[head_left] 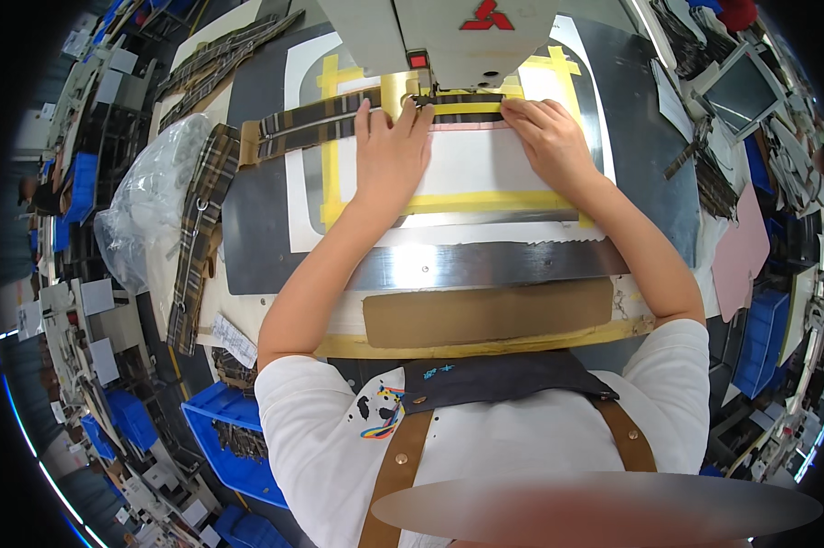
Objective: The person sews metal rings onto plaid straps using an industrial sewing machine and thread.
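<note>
A dark plaid fabric strap (316,125) lies across the bed of a white sewing machine (439,41), passing beneath its needle area. Two bands of it run side by side with a pale line between them, and a tan patch (248,143) joins at the left. My left hand (392,153) rests on the strap just left of the needle, fingers spread and pressing down. At the strap's right end, my right hand (551,142) has its fingers bent and closed on the edge. A yellow strip (467,109) lies along the strap between my hands. The needle tip itself is hidden.
White sheet and yellow tape (485,203) surround the sewing area on a grey table (654,183). More plaid straps (193,247) hang at the left beside a clear plastic bag (152,196). Other straps (715,178) and pink sheet (743,251) lie right. A blue bin (234,457) stands lower left.
</note>
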Tool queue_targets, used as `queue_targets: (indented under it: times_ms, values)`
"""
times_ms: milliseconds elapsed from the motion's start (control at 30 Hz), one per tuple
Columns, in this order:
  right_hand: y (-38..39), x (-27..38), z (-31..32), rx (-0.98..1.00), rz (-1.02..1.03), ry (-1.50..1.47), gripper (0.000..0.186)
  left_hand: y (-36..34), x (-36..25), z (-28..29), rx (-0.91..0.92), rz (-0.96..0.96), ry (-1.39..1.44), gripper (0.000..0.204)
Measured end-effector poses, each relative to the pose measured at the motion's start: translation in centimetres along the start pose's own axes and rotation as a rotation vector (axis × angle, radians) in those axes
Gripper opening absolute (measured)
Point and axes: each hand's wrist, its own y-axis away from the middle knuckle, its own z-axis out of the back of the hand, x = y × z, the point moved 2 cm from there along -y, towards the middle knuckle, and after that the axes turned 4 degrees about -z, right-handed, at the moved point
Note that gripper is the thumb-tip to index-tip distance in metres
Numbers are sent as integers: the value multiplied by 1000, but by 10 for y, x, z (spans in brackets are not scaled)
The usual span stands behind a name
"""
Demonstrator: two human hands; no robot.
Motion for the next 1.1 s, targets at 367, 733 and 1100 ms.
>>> queue_targets:
  times_ms: [367,733,1100]
  values:
    - [15,-30,19,22,-104,144,17,-30,-50,-15,-12,4,27,47]
    - [-7,-5,-20,15,-140,-110,37,-31,-50,-12,51,-23,58,48]
    - [-5,-4,-21,36,-115,-105,38,-25,-31,-7,77,-91,125,45]
